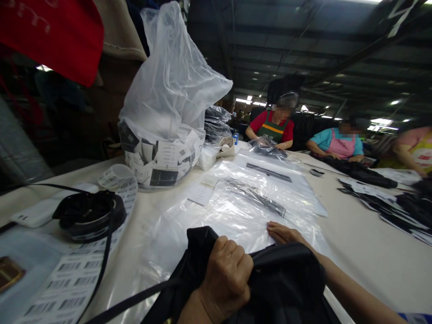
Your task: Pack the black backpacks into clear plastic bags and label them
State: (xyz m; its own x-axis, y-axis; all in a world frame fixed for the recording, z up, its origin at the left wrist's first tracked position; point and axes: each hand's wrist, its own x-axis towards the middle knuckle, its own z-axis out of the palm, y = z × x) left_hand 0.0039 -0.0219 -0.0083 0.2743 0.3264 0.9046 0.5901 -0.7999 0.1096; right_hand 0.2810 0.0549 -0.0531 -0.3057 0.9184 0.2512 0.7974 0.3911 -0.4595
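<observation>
My left hand (227, 274) is closed in a fist around a bunched edge of a black fabric item (286, 279), whose exact kind I cannot make out. Behind that fabric, my right hand (285, 233) reaches over with its fingers stretched out and resting on clear plastic bags (243, 225). Its thumb side is partly hidden by the black cloth. A narrow black strap (141, 299) runs from the lower left towards the fabric. On the plastic lies a white paper tag (202, 191).
A clear sack of tags (165, 157) stands at the back left. Barcode label strips (67, 283) and a black pincushion-like object (89, 213) lie on the left. Across the table (354, 229), co-workers (273, 130) handle dark goods; black pieces (388, 202) lie right.
</observation>
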